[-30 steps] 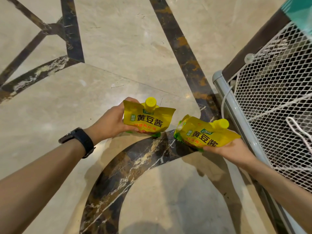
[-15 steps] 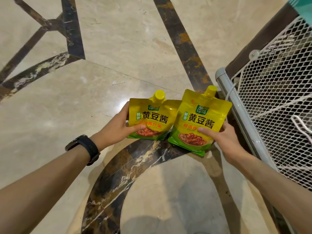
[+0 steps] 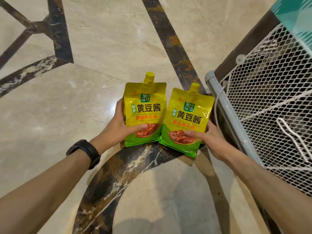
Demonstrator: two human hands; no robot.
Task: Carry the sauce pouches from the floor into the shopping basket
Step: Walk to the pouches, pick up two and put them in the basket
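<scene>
Left and far side are open marble floor point(image 3: 81, 115), loads of room. Right is tight: the grey rail point(image 3: 226, 108) and white mesh wall point(image 3: 273, 102) of the shopping basket point(image 3: 290, 135) stand just beside the right pouch point(image 3: 187, 115), with a white cord point(image 3: 216, 107) looping along the rail.

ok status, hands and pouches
Left hand grips left pouch. Right hand grips right pouch. Both pouches upright, outside basket. Nothing seen between them and it.
</scene>
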